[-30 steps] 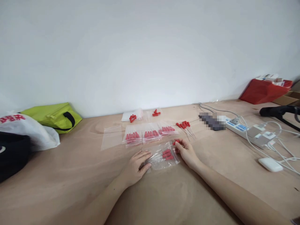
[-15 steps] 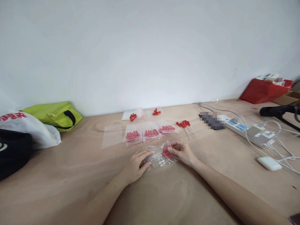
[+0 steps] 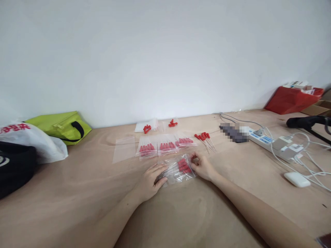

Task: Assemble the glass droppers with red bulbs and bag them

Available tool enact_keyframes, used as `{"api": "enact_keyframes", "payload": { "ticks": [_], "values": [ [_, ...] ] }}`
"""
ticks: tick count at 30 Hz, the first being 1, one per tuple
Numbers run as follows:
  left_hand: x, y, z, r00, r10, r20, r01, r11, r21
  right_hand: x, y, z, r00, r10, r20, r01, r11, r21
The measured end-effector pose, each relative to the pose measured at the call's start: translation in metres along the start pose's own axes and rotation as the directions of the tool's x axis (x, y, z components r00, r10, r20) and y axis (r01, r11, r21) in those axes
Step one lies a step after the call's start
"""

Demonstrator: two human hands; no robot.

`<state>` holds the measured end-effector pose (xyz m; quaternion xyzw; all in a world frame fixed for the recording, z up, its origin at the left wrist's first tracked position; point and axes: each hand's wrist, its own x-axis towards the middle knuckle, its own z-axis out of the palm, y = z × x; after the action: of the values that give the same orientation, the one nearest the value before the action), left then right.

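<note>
A clear zip bag point(image 3: 172, 177) holding several droppers with red rubber bulbs point(image 3: 183, 165) lies flat in front of me, its bulb end to the right. My left hand point(image 3: 151, 179) rests at the bag's left end, fingers stretched and thumb apart, touching the plastic. At the opposite edge, my right hand point(image 3: 203, 167) pinches the bag's zip side between thumb and fingers. Just beyond, a row of filled zip bags point(image 3: 168, 146) lies side by side. Loose red-bulbed droppers point(image 3: 205, 137) are fanned out to the right, beside that row.
A flat zip bag point(image 3: 124, 148) lies left of the row. Loose red bulbs point(image 3: 147, 128), more red bulbs point(image 3: 172, 123) and glass tubes point(image 3: 162, 126) sit near the wall. Rightward are a power strip point(image 3: 261, 137), cables and a white case point(image 3: 297, 179). Bags point(image 3: 60, 127) stand left.
My right fingers have drawn back to the bag's right edge and uncovered the red bulbs. The bag lies flatter; my left hand has barely moved.
</note>
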<state>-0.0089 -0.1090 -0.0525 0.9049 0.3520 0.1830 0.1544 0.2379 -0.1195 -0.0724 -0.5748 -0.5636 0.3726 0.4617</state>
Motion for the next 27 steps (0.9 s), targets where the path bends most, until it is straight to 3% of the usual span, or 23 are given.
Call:
{"api": "enact_keyframes", "payload": {
  "ticks": [6, 11, 14, 22, 25, 27],
  "values": [
    [0.001, 0.0, 0.0, 1.0, -0.001, 0.01, 0.001, 1.0, -0.007, 0.0, -0.002, -0.011, 0.997, -0.064, 0.042, 0.07, 0.979, -0.19],
    [0.0, 0.0, 0.0, 1.0, -0.007, 0.008, 0.007, 1.0, -0.003, 0.0, -0.003, -0.024, 0.957, -0.064, 0.285, 0.078, 0.996, -0.039],
    [0.0, 0.0, 0.0, 1.0, -0.007, 0.016, 0.007, 1.0, 0.001, 0.001, -0.005, -0.029, 0.928, -0.068, 0.367, 0.074, 0.997, -0.001],
    [0.001, 0.0, 0.0, 1.0, -0.003, 0.007, 0.003, 1.0, -0.008, 0.001, 0.001, -0.016, 0.98, -0.034, 0.194, 0.06, 0.99, -0.127],
    [0.001, 0.0, 0.0, 1.0, -0.006, 0.013, 0.006, 1.0, -0.007, 0.006, 0.004, -0.025, 0.982, 0.004, 0.189, 0.019, 0.993, -0.118],
    [0.001, 0.0, -0.001, 1.0, -0.007, 0.013, 0.007, 1.0, -0.007, 0.016, 0.004, -0.038, 0.996, 0.0, 0.086, 0.019, 0.973, -0.229]
  ]
}}
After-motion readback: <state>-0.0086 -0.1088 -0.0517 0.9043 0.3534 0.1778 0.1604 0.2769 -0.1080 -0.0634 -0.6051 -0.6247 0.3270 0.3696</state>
